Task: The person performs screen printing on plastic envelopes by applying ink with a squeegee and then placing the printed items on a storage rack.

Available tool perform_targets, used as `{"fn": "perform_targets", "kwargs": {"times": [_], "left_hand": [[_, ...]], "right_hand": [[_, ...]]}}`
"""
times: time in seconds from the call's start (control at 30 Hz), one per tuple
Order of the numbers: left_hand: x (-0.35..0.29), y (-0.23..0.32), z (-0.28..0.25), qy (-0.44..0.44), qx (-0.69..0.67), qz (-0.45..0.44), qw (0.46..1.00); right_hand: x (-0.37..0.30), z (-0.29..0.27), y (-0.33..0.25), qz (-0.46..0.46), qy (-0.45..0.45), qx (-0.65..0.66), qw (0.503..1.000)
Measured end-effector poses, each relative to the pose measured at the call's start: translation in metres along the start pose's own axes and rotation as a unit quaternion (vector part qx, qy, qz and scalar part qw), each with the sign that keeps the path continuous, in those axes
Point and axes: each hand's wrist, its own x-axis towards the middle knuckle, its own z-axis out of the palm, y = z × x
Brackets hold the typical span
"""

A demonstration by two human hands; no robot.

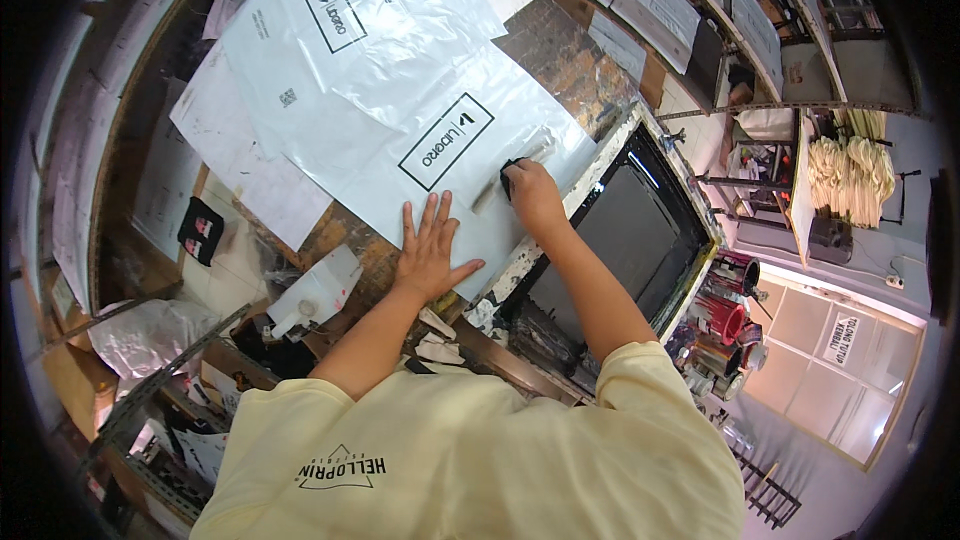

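A white plastic mailer sheet (370, 170) with black printed boxes lies across the worktable. My left hand (430, 248) rests flat on its near edge, fingers spread, just below one printed box. In my right hand (537, 202) is a small black cloth (511, 176), pressed down on the sheet. A grey-brown smudge (490, 192) runs along the plastic beside the cloth. Right of my right hand, a screen-printing frame (620, 230) with dark mesh and an ink-stained rim lies next to the sheet; my right forearm reaches over it.
A white plastic container (315, 290) lies left of my left forearm. Ink cans (725, 320) stand right of the frame. A black printed cloth piece (200, 231) lies at the left. Racks with flat white sheets (655, 5) rise at the far right, and stained wood (560, 50) shows at the table's back.
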Motion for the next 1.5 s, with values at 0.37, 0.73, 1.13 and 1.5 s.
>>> {"fn": "perform_targets", "kwargs": {"times": [0.37, 0.73, 1.13, 1.5], "left_hand": [[0.002, -0.001, 0.009, 0.064, -0.048, 0.010, 0.997], [0.000, -0.001, -0.004, -0.021, -0.032, 0.003, 0.999], [-0.001, -0.003, 0.006, 0.061, -0.044, 0.013, 0.997], [0.000, -0.002, 0.005, 0.033, -0.037, 0.010, 0.999]], "right_hand": [[0.005, 0.017, 0.006, -0.002, 0.040, 0.041, 0.998], [0.042, -0.020, 0.050, 0.068, 0.089, -0.036, 0.993], [-0.015, 0.022, -0.001, -0.027, 0.014, 0.048, 0.998], [0.023, 0.004, 0.015, -0.002, 0.102, 0.032, 0.994]]}}
